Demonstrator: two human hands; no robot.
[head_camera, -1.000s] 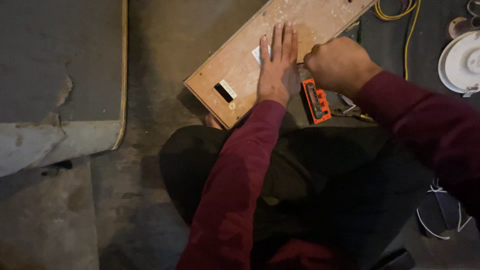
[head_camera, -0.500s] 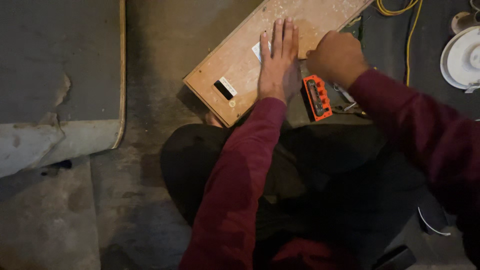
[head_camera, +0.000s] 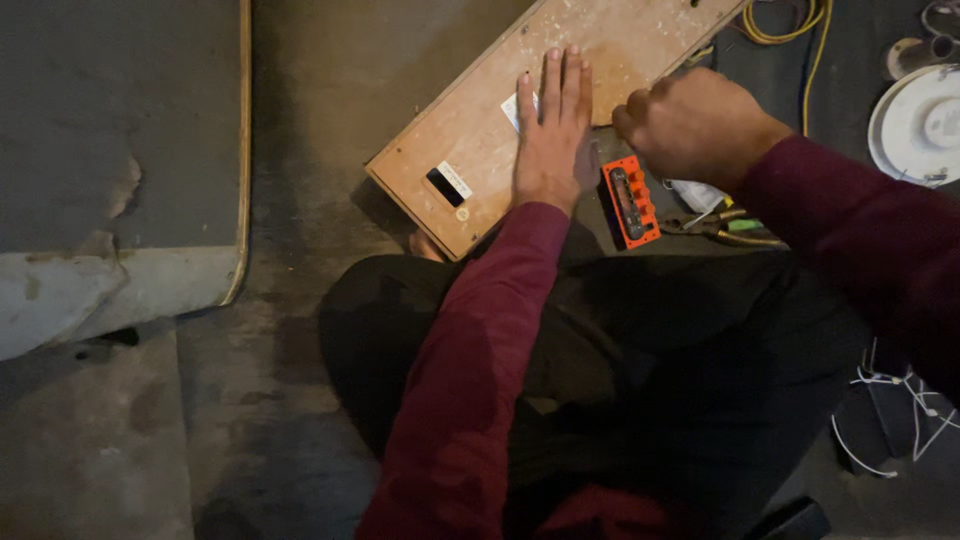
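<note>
A long wooden board (head_camera: 470, 150) lies tilted on the floor in front of my crossed legs. My left hand (head_camera: 552, 130) rests flat on it, fingers together and stretched out, pressing it down next to a small white slip. My right hand (head_camera: 690, 125) is curled into a fist at the board's near edge; what it grips is hidden inside the fingers. Just below the two hands sits a small orange box (head_camera: 630, 200) with a row of knobs. Pliers with coloured handles (head_camera: 720, 225) lie beside it to the right.
A grey mat with a worn edge (head_camera: 120, 150) covers the floor at the left. A yellow cable (head_camera: 810, 40) runs at the top right, near a white round fixture (head_camera: 915, 125). White wires (head_camera: 890, 420) lie at the lower right.
My right fist has shifted slightly right and down along the board's edge. The left hand has stayed flat on the board.
</note>
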